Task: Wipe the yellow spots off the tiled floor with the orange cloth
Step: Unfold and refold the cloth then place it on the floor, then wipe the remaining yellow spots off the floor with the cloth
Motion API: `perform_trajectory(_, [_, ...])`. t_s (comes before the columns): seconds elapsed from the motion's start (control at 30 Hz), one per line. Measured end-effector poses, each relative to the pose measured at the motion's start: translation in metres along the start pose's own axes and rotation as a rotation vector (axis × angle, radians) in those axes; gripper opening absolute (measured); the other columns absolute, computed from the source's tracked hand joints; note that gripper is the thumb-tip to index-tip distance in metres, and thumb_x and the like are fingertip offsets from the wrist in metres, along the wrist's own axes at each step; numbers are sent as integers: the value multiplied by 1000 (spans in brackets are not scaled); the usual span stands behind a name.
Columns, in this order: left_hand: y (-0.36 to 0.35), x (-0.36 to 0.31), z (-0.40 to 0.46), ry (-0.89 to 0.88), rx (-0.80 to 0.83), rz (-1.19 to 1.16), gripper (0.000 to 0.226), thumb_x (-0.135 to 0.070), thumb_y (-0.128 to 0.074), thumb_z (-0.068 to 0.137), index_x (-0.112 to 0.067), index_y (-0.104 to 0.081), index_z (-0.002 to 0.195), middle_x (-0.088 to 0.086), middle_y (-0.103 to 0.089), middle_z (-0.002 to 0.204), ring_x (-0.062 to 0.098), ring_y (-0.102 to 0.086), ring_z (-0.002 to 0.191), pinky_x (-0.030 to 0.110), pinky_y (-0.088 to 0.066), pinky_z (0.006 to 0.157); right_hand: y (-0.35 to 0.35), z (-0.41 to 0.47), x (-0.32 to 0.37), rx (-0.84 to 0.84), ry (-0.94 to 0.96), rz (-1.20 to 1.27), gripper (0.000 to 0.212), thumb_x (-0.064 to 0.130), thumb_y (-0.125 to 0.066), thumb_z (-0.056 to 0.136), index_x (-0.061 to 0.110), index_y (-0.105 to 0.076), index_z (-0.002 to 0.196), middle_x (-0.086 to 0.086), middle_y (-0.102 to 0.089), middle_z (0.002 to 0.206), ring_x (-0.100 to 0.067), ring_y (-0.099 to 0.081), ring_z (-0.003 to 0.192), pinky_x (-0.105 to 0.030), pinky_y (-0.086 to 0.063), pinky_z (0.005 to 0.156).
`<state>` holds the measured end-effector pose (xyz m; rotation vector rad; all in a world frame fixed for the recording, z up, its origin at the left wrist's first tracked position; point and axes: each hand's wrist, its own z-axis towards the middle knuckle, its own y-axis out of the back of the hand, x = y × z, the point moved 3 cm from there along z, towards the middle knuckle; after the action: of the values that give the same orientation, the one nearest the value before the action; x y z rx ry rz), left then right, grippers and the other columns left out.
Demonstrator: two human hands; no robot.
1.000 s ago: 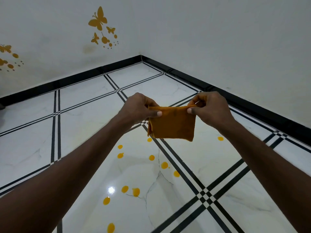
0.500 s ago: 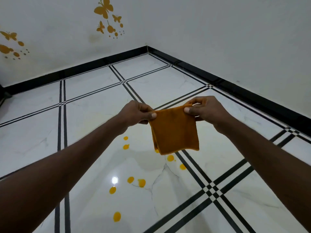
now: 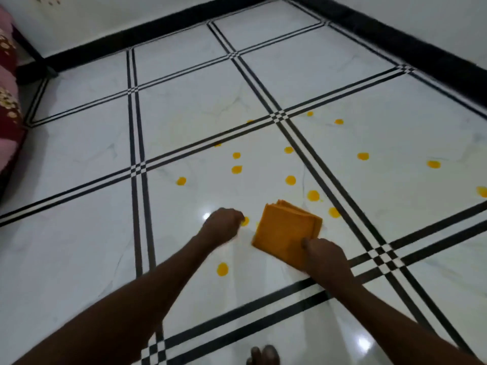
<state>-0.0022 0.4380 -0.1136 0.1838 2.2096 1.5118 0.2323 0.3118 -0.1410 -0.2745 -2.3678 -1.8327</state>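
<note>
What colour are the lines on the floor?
Black, in double stripes crossing the white floor, with little checks at each crossing; the head view shows them.

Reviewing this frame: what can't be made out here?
- Head view: right hand fingers, curled out of sight at the orange cloth.
- Left hand: motion-blurred, fingers unclear.
- Floor under the cloth: any yellow spots hidden.
- Foot: cut by the bottom edge.
</note>
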Motion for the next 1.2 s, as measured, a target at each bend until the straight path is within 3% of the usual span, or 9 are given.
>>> perform_trajectory(0.07, [19,37,5,143,-106,-30,28,-18,-54,93,-13,-73,112,11,-73,115,34,-66,110,39,-50,96,-2,19,4,-233,44,3,38,21,-84,76,1,-65,102,-19,-68,90,-37,-69,73,-42,-56,61])
perform_trajectory(0.2, [18,103,-6,433,16,-50,46,-34,-58,96,-10,-54,136,17,-58,134,35,-51,127,41,-42,105,-28,62,23,-184,168,-44,68,40,-51,91,2,-45,147,-27,-47,150,-47,-47,136,-58,-39,108])
perform_trajectory(0.33, [-5,136,-19,487,91,27,71,-49,-52,98,-13,-27,154,20,-29,158,39,-28,145,53,-32,112,-63,56,25,-179,180,-48,75,50,-35,98,15,-24,163,-21,-19,169,-44,-24,154,-59,-16,124])
perform_trajectory(0.43, [-17,155,-24,411,65,135,80,-54,-45,99,-17,-9,160,18,-4,166,36,-6,153,56,-21,118,-74,46,51,-207,80,36,79,50,-41,97,18,-16,164,-22,-15,170,-44,-16,156,-59,-7,127])
perform_trajectory(0.6, [-38,178,-23,377,70,124,84,-58,-39,99,-25,10,159,13,16,166,33,7,154,53,-8,121,-81,98,78,-170,345,-26,80,58,-40,95,25,-17,164,-15,-11,172,-39,-17,157,-59,-10,126])
perform_trajectory(0.8, [-45,185,-28,344,-37,71,90,-71,-22,86,-29,10,159,11,15,167,32,8,154,53,-6,121,-53,141,36,-197,25,-5,80,58,-34,95,26,-11,165,-16,-12,172,-40,-12,157,-58,-9,126])
perform_trajectory(0.9, [-39,171,-29,369,16,84,84,-56,-36,99,-22,12,158,15,20,165,36,10,153,54,-7,122,-61,88,60,-111,15,-39,83,60,-32,94,24,-8,165,-19,-9,171,-43,-11,157,-62,-11,125])
perform_trajectory(1.03, [-41,172,-23,365,4,146,86,-53,-47,97,-16,-1,160,22,3,165,43,-6,152,59,-23,117,-63,97,58,-36,126,-67,79,59,-27,97,25,-6,165,-13,-3,172,-39,-8,159,-61,-9,126])
perform_trajectory(1.2, [-62,188,-30,294,-170,137,82,-63,-29,95,-25,1,160,12,6,168,32,1,155,53,-15,119,-60,126,67,-156,43,-57,78,53,-33,97,23,-10,165,-15,-7,172,-39,-7,159,-61,-10,126])
